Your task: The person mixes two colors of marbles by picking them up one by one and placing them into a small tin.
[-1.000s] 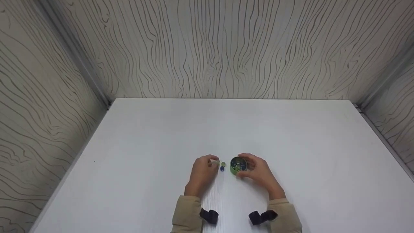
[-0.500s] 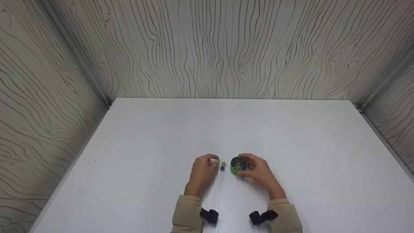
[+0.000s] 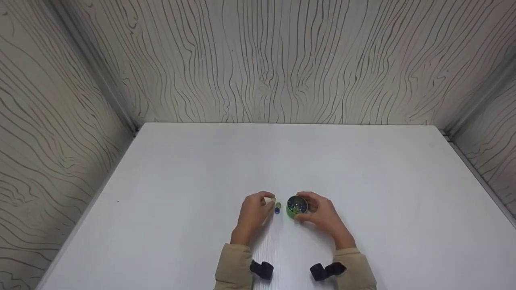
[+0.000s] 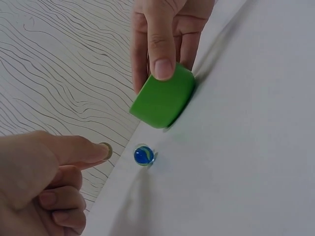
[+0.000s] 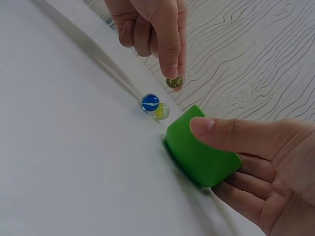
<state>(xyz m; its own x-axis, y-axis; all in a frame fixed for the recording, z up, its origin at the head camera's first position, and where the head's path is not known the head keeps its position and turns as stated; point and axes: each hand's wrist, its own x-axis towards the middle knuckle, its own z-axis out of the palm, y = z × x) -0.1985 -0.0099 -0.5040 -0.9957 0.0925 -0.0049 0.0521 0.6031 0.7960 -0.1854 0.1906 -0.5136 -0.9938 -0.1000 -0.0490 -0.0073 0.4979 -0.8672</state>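
Note:
My left hand (image 3: 252, 211) pinches a yellowish glass marble (image 5: 173, 81) between thumb and forefinger, the other fingers curled in. Close to its fingertips, a blue swirled marble (image 5: 150, 103) and a clear marble with a yellow-green swirl (image 5: 161, 111) lie side by side on the white table. My right hand (image 3: 322, 211) grips a small round green cup (image 5: 197, 147), thumb on the near wall and fingers round the far side. Several blue and green marbles show inside the cup in the head view. It stands just right of the two loose marbles.
The white table (image 3: 258, 161) reaches back to a wall (image 3: 258, 60) with a wood-line pattern. Dark wrist straps (image 3: 262, 269) hang from both tan sleeves (image 3: 234, 266) at the front.
My left fingertips have shifted slightly right and away from me with the pinched marble. My right hand and the green cup have stayed in place.

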